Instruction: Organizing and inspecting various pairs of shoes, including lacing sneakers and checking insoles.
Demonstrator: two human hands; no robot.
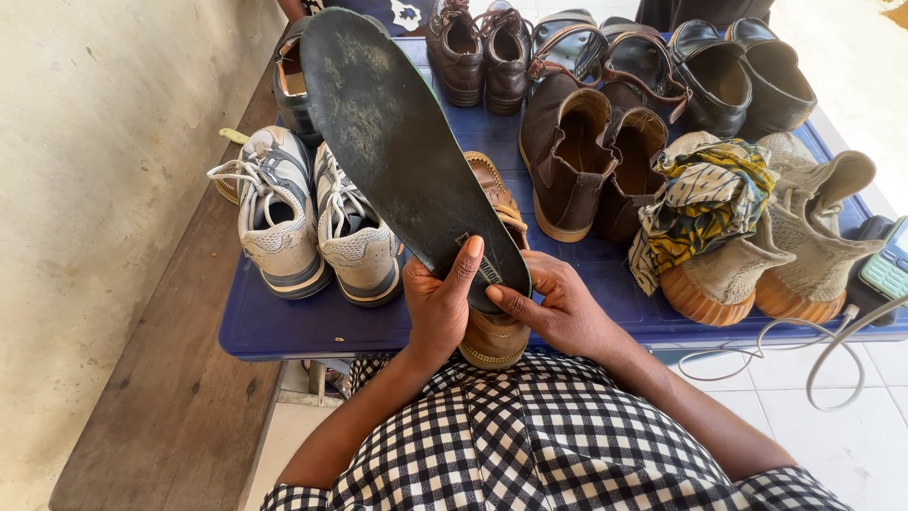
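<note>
Both hands hold a long dark insole by its near end, its worn underside facing me and its tip pointing away to the upper left. My left hand grips the heel end from the left with the thumb on top. My right hand pinches the same end from the right. Under the insole a tan brown shoe lies on the blue table, mostly hidden by the insole and my hands.
A pair of grey-white sneakers sits left. Brown suede boots, dark leather shoes, and beige knit sneakers stuffed with a patterned cloth fill the back and right. A phone and cable lie at the right edge. A wooden bench runs along the left wall.
</note>
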